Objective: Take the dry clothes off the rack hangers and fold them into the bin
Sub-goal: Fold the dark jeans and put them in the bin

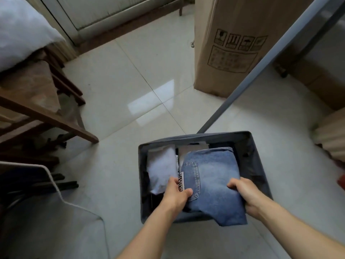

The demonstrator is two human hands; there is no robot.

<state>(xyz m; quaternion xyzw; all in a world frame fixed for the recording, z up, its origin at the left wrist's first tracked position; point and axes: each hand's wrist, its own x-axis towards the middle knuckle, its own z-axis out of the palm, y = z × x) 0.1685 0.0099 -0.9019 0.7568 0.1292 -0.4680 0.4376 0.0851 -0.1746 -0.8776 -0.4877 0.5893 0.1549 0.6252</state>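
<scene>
Left hand: the left hand (176, 191) grips the left edge of the folded jeans (212, 176), thumb on top by the back pocket, fingers curled under the fold.
Right hand: the right hand (244, 193) clamps the right edge of the jeans, fingers curled over the denim, palm at the bin's right wall.
Jeans: blue denim, folded, lying inside the bin toward its right side; the near end hangs over the bin's near rim.
White garment: a folded white garment (162, 169) sits in the bin's left part, just beside the jeans and touching the left hand's fingers.
Bin: a dark fabric bin (260, 165) stands on the tiled floor (119, 94), directly below the person.
Rack pole: a grey pole (261, 66) rises slantwise from behind the bin's far rim.
Cardboard box: a tall cardboard box (233, 43) stands beyond the bin, behind the pole.
Wooden frame: a wooden frame (46, 116) stands well left of the bin.
Hangers: dark hangers (61, 182) lie on the floor left of the bin.
</scene>
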